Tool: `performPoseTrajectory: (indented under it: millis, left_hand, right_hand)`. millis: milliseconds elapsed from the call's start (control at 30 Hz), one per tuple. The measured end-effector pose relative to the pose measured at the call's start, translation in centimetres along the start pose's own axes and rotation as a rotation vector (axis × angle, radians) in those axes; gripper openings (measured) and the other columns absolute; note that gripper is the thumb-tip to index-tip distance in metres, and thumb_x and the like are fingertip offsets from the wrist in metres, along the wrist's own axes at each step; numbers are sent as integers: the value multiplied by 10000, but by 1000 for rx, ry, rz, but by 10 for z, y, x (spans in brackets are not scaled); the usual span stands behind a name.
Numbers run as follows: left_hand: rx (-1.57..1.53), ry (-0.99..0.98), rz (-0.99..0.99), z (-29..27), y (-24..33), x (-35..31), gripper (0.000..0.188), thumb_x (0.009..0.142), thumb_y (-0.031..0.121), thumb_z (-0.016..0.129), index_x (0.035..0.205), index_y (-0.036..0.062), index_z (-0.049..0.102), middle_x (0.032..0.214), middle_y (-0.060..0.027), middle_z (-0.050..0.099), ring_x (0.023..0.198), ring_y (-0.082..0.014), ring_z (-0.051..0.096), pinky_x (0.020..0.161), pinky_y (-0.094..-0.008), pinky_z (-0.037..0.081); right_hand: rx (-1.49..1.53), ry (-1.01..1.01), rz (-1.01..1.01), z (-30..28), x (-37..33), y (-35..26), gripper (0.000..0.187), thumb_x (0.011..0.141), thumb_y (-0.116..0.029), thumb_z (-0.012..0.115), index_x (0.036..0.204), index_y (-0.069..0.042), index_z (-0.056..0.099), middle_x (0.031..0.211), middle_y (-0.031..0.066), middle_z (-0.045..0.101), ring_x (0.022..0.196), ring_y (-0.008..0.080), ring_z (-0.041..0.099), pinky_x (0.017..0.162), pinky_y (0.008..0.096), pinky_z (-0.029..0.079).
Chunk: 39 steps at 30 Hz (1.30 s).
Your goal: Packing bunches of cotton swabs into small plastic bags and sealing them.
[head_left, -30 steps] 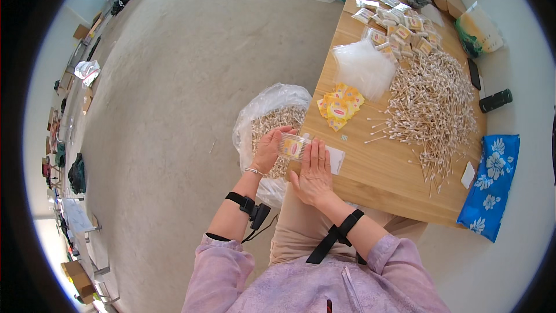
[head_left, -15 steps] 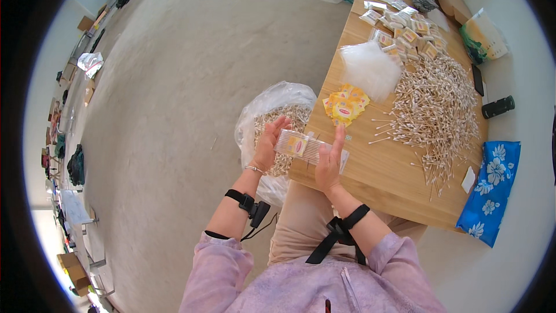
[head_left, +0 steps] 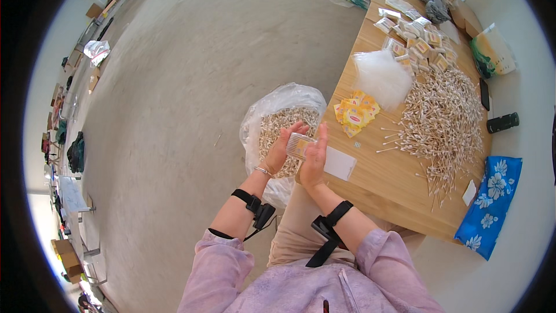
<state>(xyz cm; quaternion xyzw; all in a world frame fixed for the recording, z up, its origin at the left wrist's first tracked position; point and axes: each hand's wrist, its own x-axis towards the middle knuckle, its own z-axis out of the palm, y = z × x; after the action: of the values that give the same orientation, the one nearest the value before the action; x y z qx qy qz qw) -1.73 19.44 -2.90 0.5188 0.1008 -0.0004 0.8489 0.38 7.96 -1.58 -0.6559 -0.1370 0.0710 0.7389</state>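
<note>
Between my two hands, above the table's near left corner, is a clear packet of cotton swabs [head_left: 297, 145] with a yellow label inside. My left hand [head_left: 281, 152] presses along its left end, fingers together. My right hand [head_left: 314, 162] covers its right end, with the fingers pointing up. A white card [head_left: 340, 164] lies on the tabletop beside my right wrist. Just beyond it are a small pile of yellow labels [head_left: 356, 113] and a stack of clear plastic bags [head_left: 382, 76]. To the right spreads a large heap of loose cotton swabs [head_left: 445, 122].
Below the table's left edge stands a clear plastic sack [head_left: 250, 122] full of swabs. Filled packets [head_left: 423, 40] are piled farther back on the wooden table [head_left: 399, 179]. A blue flowered pouch [head_left: 492, 206], a black cylinder [head_left: 503, 122] and a phone [head_left: 484, 94] lie along the right side.
My hands have come closer together around the packet, which was stretched out between them and is now mostly covered by my right hand. The white card has come into plain sight.
</note>
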Motion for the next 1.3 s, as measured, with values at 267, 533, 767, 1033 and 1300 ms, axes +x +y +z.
performPoseTrajectory:
  millis: [267,533,767,1033,1300]
  left_hand:
    - [206,93,-102,-9,2,0,527,996,379,358,1368,6,372,1306,-131,515,1205,-187,473,1013,-316,373]
    - [1060,482,448,68,26,12,434,838,63,561,1257,-10,473,1245,-191,519,1216,-328,450,1040,-394,338]
    - [1150,-151,589,183,-27,12,538,742,28,645,1248,11,459,1300,-193,443,1254,-366,377,1062,-426,311]
    - [1220,-77,562,238,-61,67,578,741,67,680,1263,3,441,1281,-208,438,1219,-372,387,1022,-428,343]
    - [1291,142,517,236,-55,133,278,772,90,666,1033,12,610,962,-163,551,936,-338,521,838,-415,425]
  right_hand:
    - [-343,-115,-238,-25,12,-11,482,844,-84,498,1314,-9,420,1467,217,271,1389,361,194,1132,435,124]
    - [-1374,169,-199,-209,64,-29,369,868,-192,514,1206,-45,508,1354,160,414,1310,375,302,1084,531,199]
    - [-1151,35,-307,-241,-14,-38,341,819,-190,611,1133,-70,554,1280,148,471,1276,356,364,1070,544,225]
    - [-1140,521,-174,-308,-38,-35,305,766,-134,637,1058,-82,565,1239,123,511,1272,328,388,1085,544,192]
    - [-1174,495,-153,-296,-36,-46,408,744,-160,641,1118,-51,518,1281,151,462,1291,325,350,1103,532,183]
